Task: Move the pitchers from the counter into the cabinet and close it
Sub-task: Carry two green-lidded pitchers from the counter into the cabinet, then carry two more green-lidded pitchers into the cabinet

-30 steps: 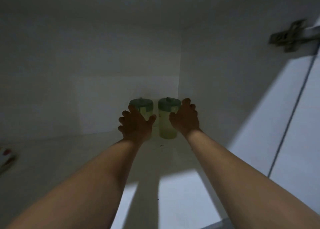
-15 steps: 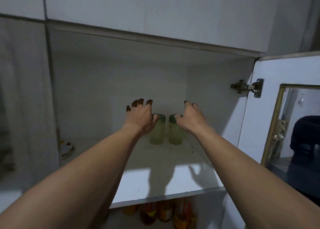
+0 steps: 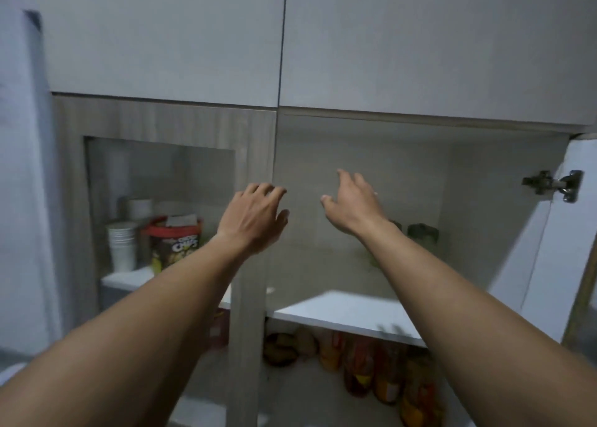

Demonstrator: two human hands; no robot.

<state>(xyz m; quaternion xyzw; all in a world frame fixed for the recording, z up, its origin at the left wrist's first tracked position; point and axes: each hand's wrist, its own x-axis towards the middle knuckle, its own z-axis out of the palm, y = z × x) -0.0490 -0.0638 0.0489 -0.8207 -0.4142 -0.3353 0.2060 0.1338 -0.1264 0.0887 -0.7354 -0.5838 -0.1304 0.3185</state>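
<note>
Where both hands [image 3: 252, 219] [image 3: 350, 205] hover empty, a tub [image 3: 174, 244] reads "CHOC"

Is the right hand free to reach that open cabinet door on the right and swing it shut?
Probably yes: the right hand is open and empty, and nothing stands between it and the open door.

Both hands have come back out of the cabinet [image 3: 355, 129]. A second ago the left hand [image 3: 250, 216] and the right hand [image 3: 350, 207] were against the two pitchers [image 3: 420, 236] deep on the shelf [image 3: 339, 310]; now they are raised, empty, fingers spread, away from them. The view has pulled back, so the closed left door [image 3: 252, 155] and the cups [image 3: 121, 245] behind it now show.
</note>
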